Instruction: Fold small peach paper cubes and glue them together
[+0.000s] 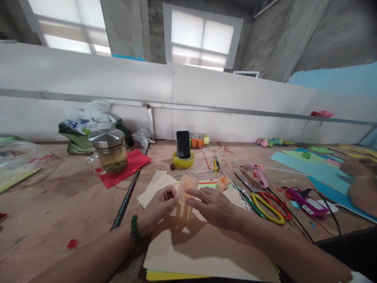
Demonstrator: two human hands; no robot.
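A small piece of pale orange paper (188, 184), partly see-through against the light, is held above a stack of coloured paper (206, 247). My left hand (160, 204), with a green bead bracelet at the wrist, pinches the piece's left edge between thumb and curled fingers. My right hand (215, 206) has it by the right side, index finger stretched across its face and the thumb largely hidden. Just beyond my right hand sits a little orange paper box (223, 182). Cream paper pieces (156, 186) lie beside the stack on the left.
To the right lie yellow-handled scissors (268, 210), red-handled scissors (279, 202), a pink glue gun (257, 175) and a purple device (308, 202) with cables. A phone (183, 144) leans on a yellow tape roll (183, 160). A glass tea mug (112, 151) stands left. Another person's hands (363, 184) are far right.
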